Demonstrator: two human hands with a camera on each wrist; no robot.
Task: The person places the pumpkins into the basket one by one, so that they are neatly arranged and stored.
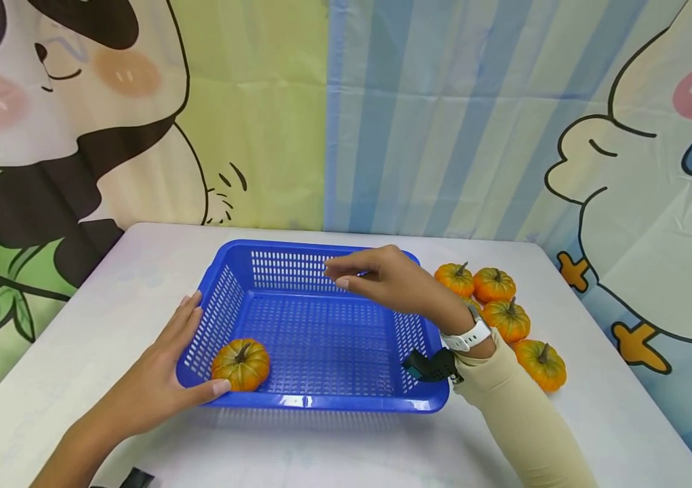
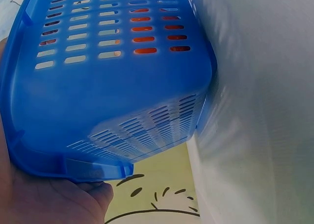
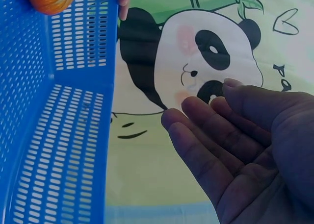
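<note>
A blue plastic basket (image 1: 321,402) with slotted walls stands on the table. One small orange pumpkin (image 1: 240,366) sits inside, in its near left corner. My left hand (image 1: 159,373) rests against that corner from outside, fingers fairly straight along the left rim and thumb on the front rim. In the left wrist view, the fingers (image 2: 93,192) show beside the basket's rim. Above the basket's right part hovers my right hand (image 1: 385,278), its fingers loosely bent and holding nothing. The right wrist view shows the same hand (image 3: 240,150) with a bare palm.
Several more pumpkins (image 1: 507,318) lie on the white table (image 1: 321,454) to the right of the basket, some partly hidden by my right arm. A cartoon-printed curtain (image 1: 419,122) hangs behind the table. A white strap and a black device are on my right wrist.
</note>
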